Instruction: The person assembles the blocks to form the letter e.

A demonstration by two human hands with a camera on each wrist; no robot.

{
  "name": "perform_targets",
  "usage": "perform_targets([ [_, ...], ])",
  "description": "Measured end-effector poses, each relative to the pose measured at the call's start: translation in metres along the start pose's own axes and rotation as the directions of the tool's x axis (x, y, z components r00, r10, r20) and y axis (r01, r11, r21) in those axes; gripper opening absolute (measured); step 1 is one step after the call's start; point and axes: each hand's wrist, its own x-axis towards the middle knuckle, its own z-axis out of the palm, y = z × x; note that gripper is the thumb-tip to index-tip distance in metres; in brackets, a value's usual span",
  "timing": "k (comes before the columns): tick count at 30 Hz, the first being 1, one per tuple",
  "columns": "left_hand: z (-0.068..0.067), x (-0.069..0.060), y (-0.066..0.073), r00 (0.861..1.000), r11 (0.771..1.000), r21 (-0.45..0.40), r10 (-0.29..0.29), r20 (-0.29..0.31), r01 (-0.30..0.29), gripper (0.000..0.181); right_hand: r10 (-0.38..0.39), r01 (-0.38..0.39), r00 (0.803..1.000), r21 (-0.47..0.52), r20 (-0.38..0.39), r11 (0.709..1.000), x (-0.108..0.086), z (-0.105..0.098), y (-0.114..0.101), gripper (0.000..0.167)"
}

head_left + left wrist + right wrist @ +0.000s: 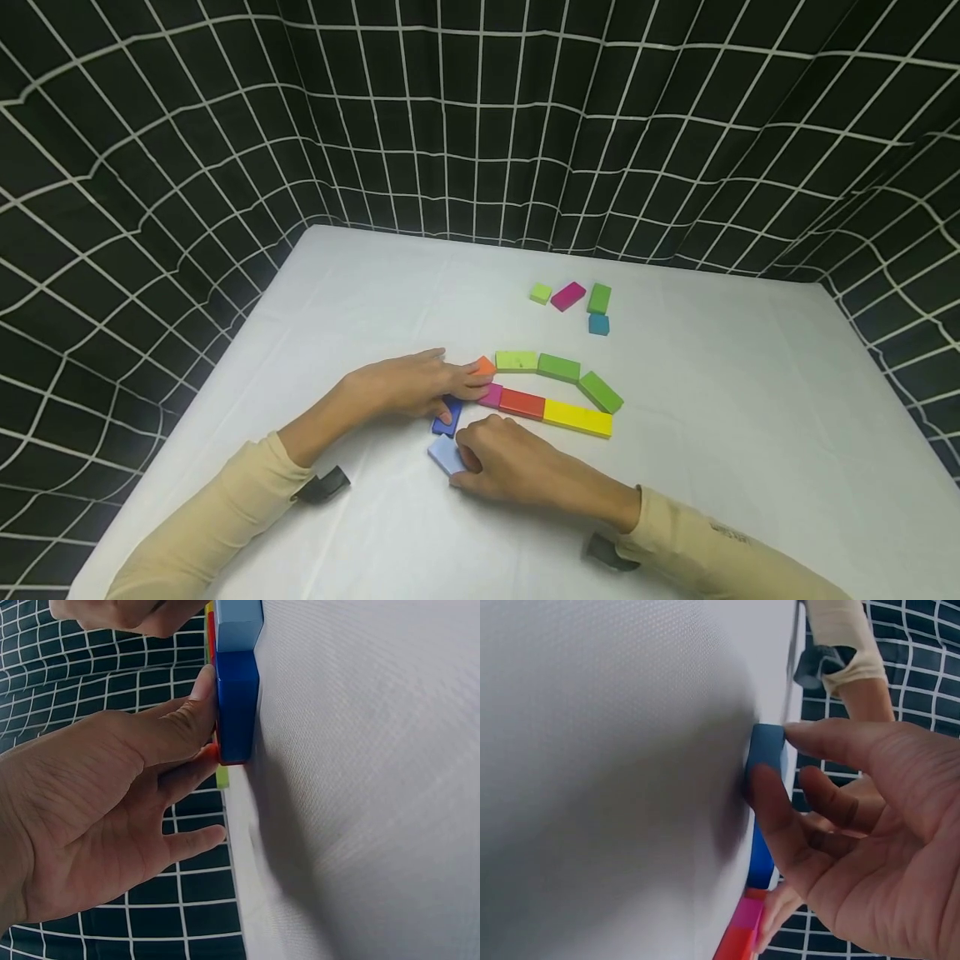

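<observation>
My right hand (pixel 517 462) pinches a light blue block (pixel 446 455) between thumb and fingers, low on the white cloth. One end of that block meets or nearly meets a dark blue block (pixel 450 417). With its thumb, my left hand (pixel 420 383) touches the dark blue block; its other fingers reach out over an orange block (pixel 485 365), which they partly cover, and a magenta block (pixel 491 395). Rightward from the magenta runs a row of a red block (pixel 522 404) and a yellow block (pixel 578 417). Behind them curve a lime block (pixel 516 361) and two green blocks (pixel 558 367).
Farther back on the white table (pixel 390 292) lie a small lime block (pixel 541 293), a magenta block (pixel 568 296), a green block (pixel 599 298) and a small teal block (pixel 598 324). A black gridded curtain (pixel 480 125) surrounds the back and sides.
</observation>
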Motion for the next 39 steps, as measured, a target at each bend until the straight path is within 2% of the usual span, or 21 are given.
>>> perform_targets([
  [9,-0.001,0.0,0.0,1.0,1.0,0.006,-0.002,0.013,0.002,0.072,0.005,-0.005,1.0,0.025,0.005,1.0,0.0,0.002,-0.003,0.037],
  [16,-0.002,0.0,-0.001,1.0,1.0,0.002,0.01,0.015,-0.01,0.071,0.038,-0.038,0.999,0.02,0.02,0.999,0.001,0.0,-0.005,0.036],
  [25,-0.003,-0.002,0.001,0.999,1.0,0.015,0.027,0.023,-0.027,0.071,0.015,-0.015,1.0,-0.004,0.017,1.0,0.004,0.003,-0.004,0.038],
  [32,-0.003,-0.002,0.0,0.999,0.999,0.028,0.032,0.033,-0.033,0.072,0.048,-0.048,0.999,0.011,0.002,0.999,-0.001,-0.004,-0.004,0.031],
  [35,-0.004,-0.003,-0.001,0.998,0.998,0.045,0.044,0.035,-0.045,0.072,0.081,-0.08,0.996,0.041,-0.021,0.996,-0.003,-0.011,-0.003,0.027],
  [39,-0.003,-0.004,-0.004,0.998,0.998,0.045,0.042,0.041,-0.044,0.072,0.084,-0.084,0.99,-0.002,-0.11,0.996,-0.005,-0.021,0.001,0.027],
])
